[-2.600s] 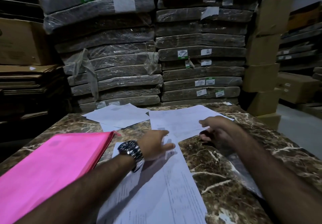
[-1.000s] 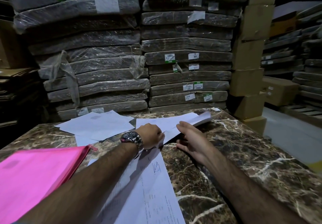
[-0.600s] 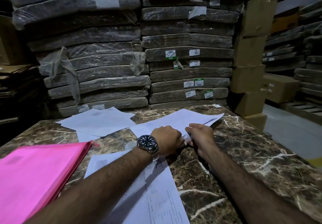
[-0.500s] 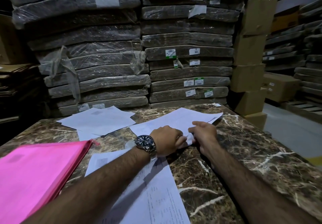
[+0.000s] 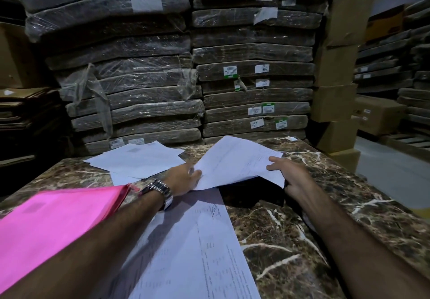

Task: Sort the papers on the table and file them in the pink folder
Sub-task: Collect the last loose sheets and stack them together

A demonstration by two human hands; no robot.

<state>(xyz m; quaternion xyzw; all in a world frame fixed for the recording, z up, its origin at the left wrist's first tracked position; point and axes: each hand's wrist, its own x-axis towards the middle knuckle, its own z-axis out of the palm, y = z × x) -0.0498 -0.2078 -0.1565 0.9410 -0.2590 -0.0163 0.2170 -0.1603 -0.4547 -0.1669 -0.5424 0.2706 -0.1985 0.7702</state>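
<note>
A white sheet of paper [image 5: 235, 163] is lifted off the marble table [image 5: 290, 235], tilted up at its far edge. My left hand [image 5: 185, 177], with a wristwatch, grips its near left edge. My right hand [image 5: 289, 177] holds its near right corner. A closed pink folder [image 5: 53, 226] lies at the near left. A printed sheet [image 5: 197, 252] lies flat under my left forearm. More white sheets [image 5: 137, 161] lie overlapped at the far left of the table.
Tall stacks of plastic-wrapped flat bundles [image 5: 144, 89] stand right behind the table. Cardboard boxes [image 5: 335, 103] are piled at the right, and flat cartons [image 5: 25, 112] at the left. A floor aisle [image 5: 391, 175] opens beyond the table's right edge.
The sheet lay flat with both hands bunched at its near edge. Now the hands have spread apart and raised it off the table.
</note>
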